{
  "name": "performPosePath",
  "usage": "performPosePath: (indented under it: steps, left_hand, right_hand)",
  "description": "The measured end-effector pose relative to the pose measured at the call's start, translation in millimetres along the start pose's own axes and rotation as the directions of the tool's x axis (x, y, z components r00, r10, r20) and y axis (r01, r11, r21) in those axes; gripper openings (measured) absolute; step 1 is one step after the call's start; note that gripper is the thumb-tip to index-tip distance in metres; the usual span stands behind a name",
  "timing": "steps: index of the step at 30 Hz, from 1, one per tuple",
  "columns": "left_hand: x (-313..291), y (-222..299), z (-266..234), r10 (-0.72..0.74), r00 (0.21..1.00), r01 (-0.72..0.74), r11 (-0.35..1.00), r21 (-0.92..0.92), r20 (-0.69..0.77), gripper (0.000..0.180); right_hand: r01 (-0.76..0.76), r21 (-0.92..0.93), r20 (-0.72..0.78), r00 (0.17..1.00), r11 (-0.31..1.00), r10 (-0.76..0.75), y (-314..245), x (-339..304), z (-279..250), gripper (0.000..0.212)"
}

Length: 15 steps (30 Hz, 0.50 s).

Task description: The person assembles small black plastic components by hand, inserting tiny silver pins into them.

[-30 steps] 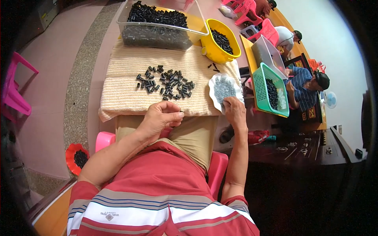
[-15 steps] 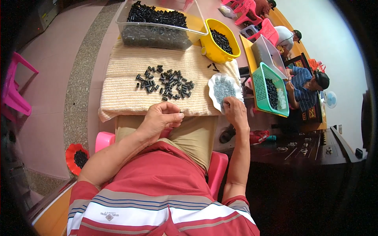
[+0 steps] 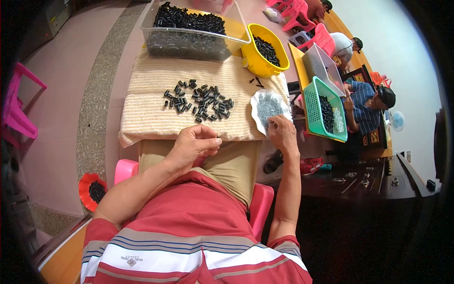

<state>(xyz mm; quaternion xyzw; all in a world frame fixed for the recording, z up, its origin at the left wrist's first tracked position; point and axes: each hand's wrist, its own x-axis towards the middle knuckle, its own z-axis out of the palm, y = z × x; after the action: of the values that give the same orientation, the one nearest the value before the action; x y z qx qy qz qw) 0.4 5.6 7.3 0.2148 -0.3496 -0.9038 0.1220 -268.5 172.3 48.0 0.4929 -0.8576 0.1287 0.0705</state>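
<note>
Vs. prev. frame, almost nil moved: L hand (image 3: 191,144) pinches what seems a dark pc. (image 3: 218,137), mostly hidden, nr. table edge; R hand (image 3: 283,134) at clear pcs. (image 3: 268,105), grip hidden, can't tell. White dish (image 3: 255,114) sits R, prob. for reach; towel (image 3: 146,106) under black pcs. (image 3: 206,98) prob. limits rolling.

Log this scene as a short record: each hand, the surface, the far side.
Left hand: pinched, seemingly on a small dark piece, mostly hidden
Right hand: at the white scalloped dish; grip unclear
Dish contents: small translucent-looking pieces
Surface: striped cream towel, loose black pieces on it
Far side: clear bin, yellow basin beside it, both holding black pieces
</note>
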Motion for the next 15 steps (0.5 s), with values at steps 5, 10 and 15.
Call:
performPosePath:
  steps: [5,10,15]
  left_hand:
    - [0.0,0.3,1.2,-0.01,1.0,0.01,1.0,0.005,-0.005,0.019]
    - [-2.1,1.0,4.6,-0.028,1.0,0.028,0.999,0.017,-0.01,0.019]
    - [-2.9,1.8,4.6,-0.034,0.999,0.035,0.999,0.014,-0.014,0.019]
  right_hand:
    - [0.069,0.088,0.0,0.998,0.994,-0.069,-0.8,-3.2,-5.0,0.019]
    - [0.026,0.017,0.062,0.998,1.0,-0.027,2.8,0.4,-1.6,0.022]
    - [0.032,0.0,0.059,0.998,0.999,-0.032,5.5,4.0,3.9,0.014]
